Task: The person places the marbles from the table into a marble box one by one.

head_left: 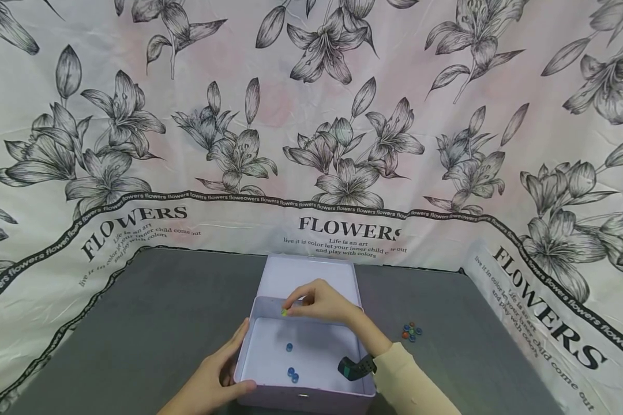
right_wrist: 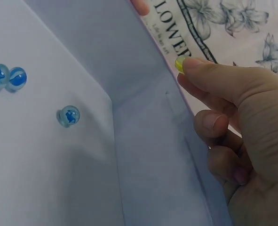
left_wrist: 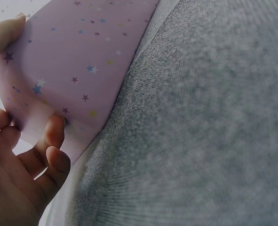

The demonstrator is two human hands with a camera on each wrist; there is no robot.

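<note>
My right hand [head_left: 326, 301] pinches a yellow marble [right_wrist: 180, 64] between thumb and fingertips, above the far left corner of an open box [head_left: 303, 397]. In the left wrist view the box's outside is pale purple, printed with small stars. Three blue-swirled clear marbles lie on its white floor: two side by side, one of them this marble [right_wrist: 17, 78], and a single marble [right_wrist: 69, 116] apart from them. My left hand [head_left: 215, 369] grips the box's left side near the front corner, its thumb on the front rim and its fingers against the wall.
Behind the box its lid [head_left: 308, 274] is folded back. A cluster of several blue, orange and green marbles [head_left: 410, 332] lies on the grey cloth [head_left: 187, 311] to the right. Flower-printed fabric [head_left: 239, 225] borders the back and sides.
</note>
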